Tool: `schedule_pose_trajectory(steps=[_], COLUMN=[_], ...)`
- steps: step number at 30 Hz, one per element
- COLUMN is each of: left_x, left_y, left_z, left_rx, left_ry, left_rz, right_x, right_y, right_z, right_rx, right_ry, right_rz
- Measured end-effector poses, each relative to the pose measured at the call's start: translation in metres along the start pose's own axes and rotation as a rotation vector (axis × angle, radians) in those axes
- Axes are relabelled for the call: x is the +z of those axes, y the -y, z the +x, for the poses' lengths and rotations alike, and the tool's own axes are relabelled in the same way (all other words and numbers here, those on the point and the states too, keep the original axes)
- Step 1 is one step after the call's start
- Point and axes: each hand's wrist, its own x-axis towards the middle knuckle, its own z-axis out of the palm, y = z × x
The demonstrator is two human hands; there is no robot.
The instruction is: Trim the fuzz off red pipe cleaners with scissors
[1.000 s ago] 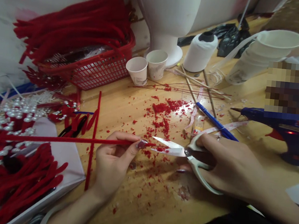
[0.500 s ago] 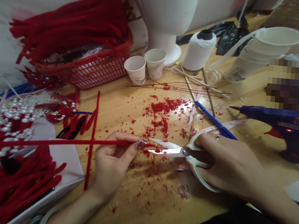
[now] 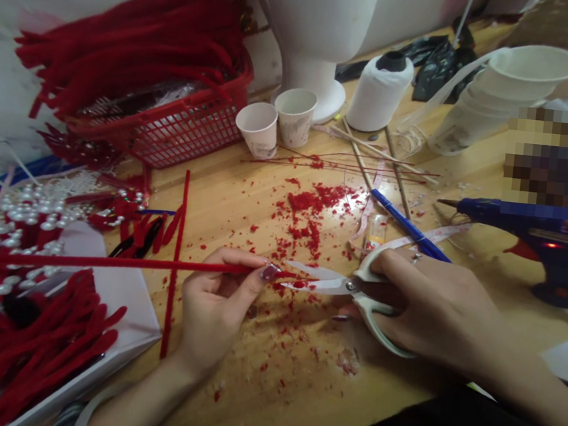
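Observation:
My left hand [image 3: 217, 304] pinches a long red pipe cleaner [image 3: 108, 264] near its right end, holding it level above the wooden table [image 3: 267, 385]. My right hand [image 3: 430, 307] grips white-handled scissors [image 3: 351, 290]. Their blades are slightly apart around the pipe cleaner's tip, just right of my left thumb. Red fuzz clippings [image 3: 308, 215] lie scattered on the wood under and beyond the blades.
A red basket [image 3: 171, 128] of pipe cleaners stands at the back left, with two paper cups [image 3: 277, 125], a thread spool [image 3: 379, 91] and stacked bowls [image 3: 496, 93] behind. A blue glue gun [image 3: 537, 237] lies right, a blue pen [image 3: 408, 228] and sticks centre. Pearl beads [image 3: 22, 214] and red pieces fill the left.
The scissor blades have narrowed a little around the pipe cleaner's tip. Both hands stay in almost the same place; the view has shifted slightly.

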Motion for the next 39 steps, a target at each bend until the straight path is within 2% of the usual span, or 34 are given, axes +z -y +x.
schedule_pose_trajectory(steps=[7, 15, 22, 26, 28, 32, 35, 37, 39], left_x=[0.001, 0.001, 0.000, 0.000, 0.001, 0.003, 0.004, 0.005, 0.006], left_y=[0.000, 0.005, 0.010, 0.012, 0.012, 0.008, 0.004, 0.003, 0.002], left_z=[-0.001, 0.000, 0.005, 0.006, 0.006, 0.008, 0.008, 0.008, 0.008], left_rx=[-0.028, -0.127, -0.225, -0.293, -0.379, -0.524, -0.510, -0.488, -0.479], left_ry=[-0.004, -0.031, -0.056, 0.001, 0.060, 0.177, 0.247, 0.258, 0.259], left_rz=[-0.028, -0.119, -0.167, -0.236, -0.271, -0.301, -0.343, -0.367, -0.387], right_x=[0.001, 0.004, -0.004, -0.008, -0.010, -0.015, -0.018, -0.018, -0.016], right_y=[0.001, -0.005, -0.002, 0.003, 0.006, 0.012, 0.021, 0.029, 0.036], right_z=[0.002, -0.005, 0.002, 0.006, 0.007, 0.012, 0.021, 0.026, 0.030], right_rx=[-0.015, -0.032, 0.074, 0.141, 0.193, 0.343, 0.467, 0.510, 0.525], right_ry=[0.004, 0.004, -0.051, -0.090, -0.074, -0.008, 0.119, 0.187, 0.194], right_rz=[0.006, -0.001, 0.064, 0.205, 0.329, 0.779, 1.044, 1.132, 1.163])
